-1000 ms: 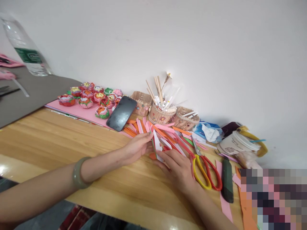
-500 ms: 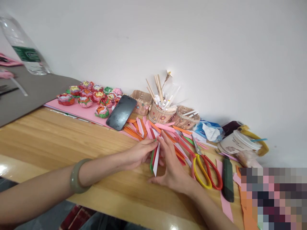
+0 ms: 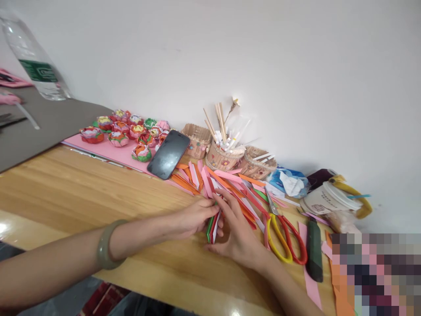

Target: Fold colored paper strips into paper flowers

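My left hand point(image 3: 199, 216) pinches a small stack of folded paper strips point(image 3: 213, 228), green, red and white, just above the table. The fingers of my right hand point(image 3: 238, 232) curl around the far side and top of the same stack, while its thumb stands apart below. Part of the stack is hidden behind these fingers. Beyond the hands lies a loose pile of paper strips point(image 3: 226, 177) in pink, orange, red and white. Scissors with yellow and red handles point(image 3: 272, 235) rest right of my right hand.
Several folded paper flowers point(image 3: 119, 138) sit on pink paper, beside a phone point(image 3: 168, 153). Small decorated baskets point(image 3: 225, 159) hold sticks along the wall. To the right are a dark green utility knife point(image 3: 315, 250), a tissue pack point(image 3: 289, 181) and a lidded cup point(image 3: 325, 197).
The strips in my hands are drawn closer together, their lower ends now more even. My right fingers have shifted slightly around them. The view has moved a little.
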{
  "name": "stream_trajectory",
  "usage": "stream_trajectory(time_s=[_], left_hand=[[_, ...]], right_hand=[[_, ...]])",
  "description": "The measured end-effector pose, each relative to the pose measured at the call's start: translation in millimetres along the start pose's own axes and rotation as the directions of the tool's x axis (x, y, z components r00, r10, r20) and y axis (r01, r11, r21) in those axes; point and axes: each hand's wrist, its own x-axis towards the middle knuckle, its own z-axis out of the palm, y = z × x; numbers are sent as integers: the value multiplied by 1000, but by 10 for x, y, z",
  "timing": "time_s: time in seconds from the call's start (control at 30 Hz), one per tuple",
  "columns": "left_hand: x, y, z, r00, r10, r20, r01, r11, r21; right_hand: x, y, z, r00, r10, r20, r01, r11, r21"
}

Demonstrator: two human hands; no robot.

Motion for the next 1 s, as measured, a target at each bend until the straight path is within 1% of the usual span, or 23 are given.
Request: stream_trajectory(time_s=[0.1,0.17,0.23,0.3,0.37,0.47,0.5,0.53,0.6,0.63,0.7,0.73,0.77,0.83,0.87,0.93,1.0], left_hand=[[-4,25,-5,999,33,-5,-33,999,-3],[17,31,-32,996,83,20,-85,994,70],[55,25,-71,988,141,62,-151,967,205],[91,18,-110,980,172,103,-196,934,299],[102,24,-136,979,163,123,-196,918,345],[59,69,-136,981,155,114,-188,892,410],[36,89,-128,982,151,111,-184,885,428],[14,108,-118,983,142,112,-177,881,438],[-14,134,-101,988,110,108,-148,882,447],[-16,137,-97,991,89,99,-124,886,446],[1,120,-104,997,42,57,-63,887,458],[16,103,-114,999,18,29,-30,877,480],[30,81,-128,1000,2,0,-2,854,521],[50,34,-160,999,19,-36,8,762,648],[51,14,-176,998,49,-33,-11,697,717],[38,-9,-197,992,125,4,-74,560,825],[13,-9,-203,981,187,44,-126,450,884]], right_hand=[[4,-8,39,996,-26,-82,17,993,-113],[3,-15,67,993,-5,-122,-17,983,-183],[-2,-29,78,992,44,-118,-69,974,-214],[-11,-54,54,993,99,-72,-112,972,-208],[-25,-85,-15,992,124,-8,-124,977,-172],[-45,-103,-178,994,85,70,-81,995,-59],[-48,-92,-232,995,63,74,-62,998,-4],[-47,-71,-278,997,68,37,-69,997,46],[-36,-2,-335,986,147,-84,-134,981,143],[-26,38,-344,972,209,-105,-186,963,193],[-7,113,-331,952,291,-93,-259,929,263],[1,142,-314,946,321,-54,-292,910,295],[5,162,-292,940,341,-7,-321,891,321],[7,179,-248,926,369,85,-374,859,350],[6,178,-229,918,379,114,-394,851,347],[4,168,-209,909,393,134,-416,853,317],[6,160,-214,907,398,141,-422,861,284]])
